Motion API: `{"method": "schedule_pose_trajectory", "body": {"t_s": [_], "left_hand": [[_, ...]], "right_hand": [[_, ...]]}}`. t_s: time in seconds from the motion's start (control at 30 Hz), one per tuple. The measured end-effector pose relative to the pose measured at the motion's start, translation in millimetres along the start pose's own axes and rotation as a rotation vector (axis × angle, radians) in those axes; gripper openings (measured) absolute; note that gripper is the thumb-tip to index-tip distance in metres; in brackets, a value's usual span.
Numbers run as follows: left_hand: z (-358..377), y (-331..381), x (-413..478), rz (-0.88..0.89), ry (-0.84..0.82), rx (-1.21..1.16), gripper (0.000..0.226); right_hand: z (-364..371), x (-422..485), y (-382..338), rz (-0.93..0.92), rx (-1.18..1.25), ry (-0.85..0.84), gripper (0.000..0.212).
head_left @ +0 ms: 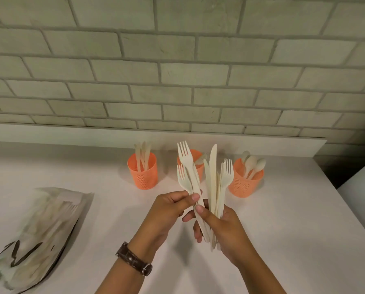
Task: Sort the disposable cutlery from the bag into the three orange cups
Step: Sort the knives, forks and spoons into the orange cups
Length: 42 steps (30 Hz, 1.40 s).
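Above the tabletop (pixel 283 219), at centre, two hands are holding the disposable cutlery upright in front of three orange cups. The left hand (pixel 169 211) is pinching two forks (pixel 186 160) by their handles, its fingers (pixel 195 197) curling closed around them, tines pointing up. The right hand (pixel 222 225) is gripping a mixed bundle (pixel 213 166) of knives and forks, its thumb pressing across the handles and the remaining fingers wrapping them from behind. The two forks are crossing the lower handles of the bundle, so both hands are touching the same cluster.

Behind the hands, the cups are standing in a row near the back edge. The left cup (pixel 142 172) is holding several knives (pixel 143 153), blades up. The middle cup (pixel 197 153) is sitting largely hidden behind the raised forks; a pale piece is leaning out over its rim, its type unclear. The right cup (pixel 244 185) is holding spoons (pixel 251 162), bowls up.

Well apart to the left, the bag (pixel 39 230) is lying on its side, crumpled, with more pale cutlery showing faintly through it. A brown-strapped wristwatch (pixel 135 259) is sitting on the left wrist. A pale brick wall (pixel 177 71) is rising behind the tabletop.
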<state>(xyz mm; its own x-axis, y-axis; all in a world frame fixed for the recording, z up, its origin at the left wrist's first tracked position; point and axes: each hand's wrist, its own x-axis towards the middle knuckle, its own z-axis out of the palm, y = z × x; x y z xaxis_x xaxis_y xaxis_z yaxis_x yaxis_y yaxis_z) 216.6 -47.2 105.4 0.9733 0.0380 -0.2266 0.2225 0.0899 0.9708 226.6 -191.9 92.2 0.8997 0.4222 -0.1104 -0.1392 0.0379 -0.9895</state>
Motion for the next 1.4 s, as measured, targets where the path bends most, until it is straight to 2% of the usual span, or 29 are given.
{"method": "schedule_pose_trajectory", "body": {"t_s": [0.13,0.27,0.6,0.77,0.8,0.87,0.93,0.97,1.2,1.4], "left_hand": [[0.6,-1.9,5.5,-0.007,0.034,-0.07,0.014],[-2.9,3.7,30.0,0.052,0.131,-0.066,0.015],[-16.9,22.0,134.8,0.338,0.486,0.277,0.033],[-9.5,2.4,166.5,0.285,0.448,0.429,0.04],[-7.1,-2.6,167.5,0.254,0.434,0.455,0.034],[-4.3,-10.1,163.8,0.194,0.408,0.459,0.005],[-3.6,-14.7,158.4,0.179,0.397,0.404,0.029],[-4.7,-16.4,156.3,0.187,0.393,0.38,0.033],[-16.3,-29.8,149.9,0.163,0.418,0.356,0.035],[-15.7,-17.4,139.0,0.243,0.442,0.402,0.022]], "right_hand": [[-3.8,0.3,2.3,0.042,0.115,0.047,0.029],[-15.5,1.0,11.4,0.108,0.07,0.162,0.022],[-46.9,-1.6,22.4,0.133,-0.123,0.335,0.012],[-51.1,2.0,23.9,0.12,-0.087,0.361,0.01],[-51.4,2.6,24.3,0.12,-0.086,0.363,0.01],[-51.4,2.7,24.7,0.125,-0.083,0.364,0.01],[-51.4,2.8,24.8,0.129,-0.083,0.361,0.01],[-51.1,3.0,24.6,0.129,-0.087,0.358,0.01],[-46.0,4.0,22.5,0.132,-0.11,0.337,0.009],[-41.6,1.2,18.8,0.128,-0.077,0.319,0.008]]}}
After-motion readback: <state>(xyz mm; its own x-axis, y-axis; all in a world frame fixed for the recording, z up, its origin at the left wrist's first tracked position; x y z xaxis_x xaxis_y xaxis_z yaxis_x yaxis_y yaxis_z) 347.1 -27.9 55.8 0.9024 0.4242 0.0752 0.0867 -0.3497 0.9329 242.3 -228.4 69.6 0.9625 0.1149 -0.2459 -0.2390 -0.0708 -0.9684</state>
